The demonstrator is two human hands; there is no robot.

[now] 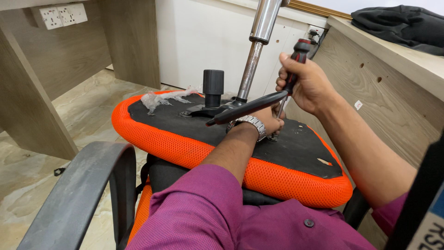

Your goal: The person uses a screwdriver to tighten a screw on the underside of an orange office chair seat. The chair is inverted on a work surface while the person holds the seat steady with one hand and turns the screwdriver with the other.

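An orange mesh chair seat (pixel 194 150) lies upside down before me, its black underside (pixel 296 148) facing up. A black metal mechanism (pixel 208 110) with a round knob (pixel 213 83), a curved black lever (pixel 247 107) and a chrome gas cylinder (pixel 260 37) stands on it. My right hand (pixel 307 85) grips the red and black handle of a screwdriver (pixel 296 58), held upright with its tip down at a screw on the underside. My left hand (pixel 268 121), with a metal wristwatch (pixel 249 124), reaches under the lever and rests by the screwdriver tip; what its fingers hold is hidden.
A grey chair armrest (pixel 83 185) curves at lower left. Wooden desk panels stand at left (pixel 32 106) and right (pixel 370 102), with dark cloth (pixel 397 25) on the right desk. Torn plastic wrap (pixel 162 98) clings to the seat's far edge. The floor (pixel 78 106) is marble tile.
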